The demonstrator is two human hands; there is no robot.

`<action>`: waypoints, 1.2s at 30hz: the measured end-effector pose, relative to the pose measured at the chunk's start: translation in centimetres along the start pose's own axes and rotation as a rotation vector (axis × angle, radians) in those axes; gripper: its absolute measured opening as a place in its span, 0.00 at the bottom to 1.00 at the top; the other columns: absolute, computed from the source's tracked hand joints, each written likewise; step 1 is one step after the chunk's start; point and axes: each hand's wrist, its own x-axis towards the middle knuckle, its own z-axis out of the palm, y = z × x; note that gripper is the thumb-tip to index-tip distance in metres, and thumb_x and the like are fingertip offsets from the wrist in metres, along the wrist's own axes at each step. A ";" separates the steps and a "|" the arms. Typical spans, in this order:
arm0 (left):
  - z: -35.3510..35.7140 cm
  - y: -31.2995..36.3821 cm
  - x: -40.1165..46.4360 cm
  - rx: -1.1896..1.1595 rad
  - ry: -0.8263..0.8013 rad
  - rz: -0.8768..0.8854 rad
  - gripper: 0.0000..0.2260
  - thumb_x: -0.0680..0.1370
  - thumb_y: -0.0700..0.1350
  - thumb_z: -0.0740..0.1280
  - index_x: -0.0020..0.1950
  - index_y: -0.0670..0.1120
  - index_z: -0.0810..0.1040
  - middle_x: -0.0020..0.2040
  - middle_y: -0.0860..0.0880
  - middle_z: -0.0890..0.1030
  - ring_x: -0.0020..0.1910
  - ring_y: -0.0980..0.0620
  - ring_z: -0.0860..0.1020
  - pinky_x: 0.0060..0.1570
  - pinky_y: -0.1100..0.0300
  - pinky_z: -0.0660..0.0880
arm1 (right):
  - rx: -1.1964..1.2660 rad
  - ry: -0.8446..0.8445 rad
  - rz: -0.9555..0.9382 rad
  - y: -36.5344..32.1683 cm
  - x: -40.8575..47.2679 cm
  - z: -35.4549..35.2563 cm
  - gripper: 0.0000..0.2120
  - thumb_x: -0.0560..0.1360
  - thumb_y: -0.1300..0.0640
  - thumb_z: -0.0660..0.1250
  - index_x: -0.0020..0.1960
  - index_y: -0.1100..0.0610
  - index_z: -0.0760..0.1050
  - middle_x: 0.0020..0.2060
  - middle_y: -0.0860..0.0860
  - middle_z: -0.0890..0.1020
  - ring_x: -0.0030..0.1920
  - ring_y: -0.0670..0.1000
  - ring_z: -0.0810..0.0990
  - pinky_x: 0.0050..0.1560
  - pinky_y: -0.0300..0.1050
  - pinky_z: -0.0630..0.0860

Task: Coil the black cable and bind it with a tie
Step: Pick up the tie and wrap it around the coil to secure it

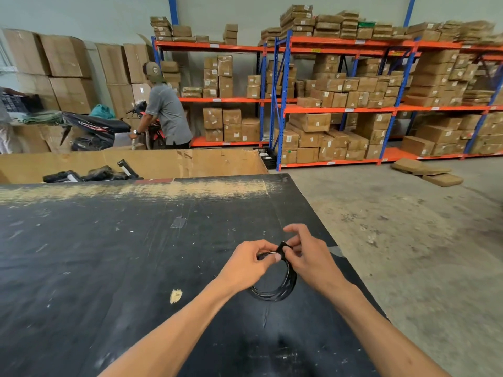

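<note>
The black cable [275, 293] hangs as a round coil of several loops just above the black table [109, 254], near its right edge. My left hand [249, 263] pinches the top of the coil between thumb and fingers. My right hand [310, 254] is closed on a short black tie [282, 247] at the same spot on top of the coil. Both hands touch there. How far the tie wraps around the loops is hidden by my fingers.
A big cardboard bin [190, 161] with black bundled items [92, 174] stands behind the table. Further back a person [166, 110] stands beside a motorbike [95, 129]. Orange-and-blue shelves [283, 104] full of boxes line the far wall. Concrete floor [408, 227] lies to the right.
</note>
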 end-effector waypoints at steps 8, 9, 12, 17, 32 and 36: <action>-0.3 -0.9 -0.1 0.099 0.068 -0.013 0.04 0.77 0.45 0.72 0.49 0.52 0.86 0.43 0.49 0.88 0.39 0.55 0.79 0.45 0.57 0.74 | 0.109 -0.235 0.172 -0.3 0.7 -1.4 0.07 0.70 0.51 0.78 0.47 0.51 0.87 0.39 0.50 0.88 0.41 0.49 0.85 0.50 0.49 0.80; -0.3 -1.0 -0.1 0.066 0.057 -0.019 0.04 0.77 0.45 0.72 0.50 0.51 0.86 0.44 0.50 0.88 0.41 0.55 0.81 0.48 0.58 0.75 | 0.074 -0.207 0.183 -0.2 0.7 -1.2 0.04 0.71 0.52 0.78 0.45 0.51 0.87 0.36 0.50 0.87 0.39 0.50 0.84 0.47 0.48 0.80; -0.2 -1.4 -0.2 -0.082 0.026 -0.072 0.13 0.77 0.44 0.74 0.61 0.48 0.79 0.44 0.50 0.84 0.38 0.55 0.81 0.47 0.58 0.78 | -0.028 -0.069 0.214 0.0 0.8 -0.2 0.03 0.72 0.56 0.76 0.41 0.50 0.86 0.30 0.45 0.83 0.36 0.49 0.80 0.37 0.39 0.74; -2.2 -2.2 -0.2 -0.377 -0.091 -0.222 0.12 0.75 0.39 0.75 0.58 0.45 0.82 0.44 0.49 0.86 0.44 0.53 0.84 0.49 0.59 0.80 | 0.065 0.151 0.350 1.2 1.2 -0.9 0.01 0.72 0.55 0.76 0.42 0.52 0.86 0.33 0.45 0.85 0.39 0.50 0.81 0.41 0.41 0.73; -3.1 0.6 1.4 -0.362 -0.078 -0.157 0.15 0.75 0.36 0.75 0.62 0.39 0.81 0.44 0.41 0.85 0.33 0.55 0.78 0.42 0.64 0.78 | 0.150 -0.241 0.235 0.1 0.6 -1.3 0.05 0.72 0.52 0.72 0.47 0.49 0.85 0.35 0.43 0.86 0.36 0.42 0.81 0.43 0.40 0.74; -4.1 -0.1 1.2 -0.556 -0.143 -0.245 0.16 0.75 0.36 0.75 0.62 0.37 0.81 0.44 0.43 0.86 0.41 0.50 0.83 0.53 0.50 0.81 | 0.309 -0.139 0.310 0.7 0.1 -1.5 0.04 0.75 0.58 0.73 0.46 0.58 0.85 0.37 0.57 0.86 0.34 0.47 0.78 0.39 0.41 0.76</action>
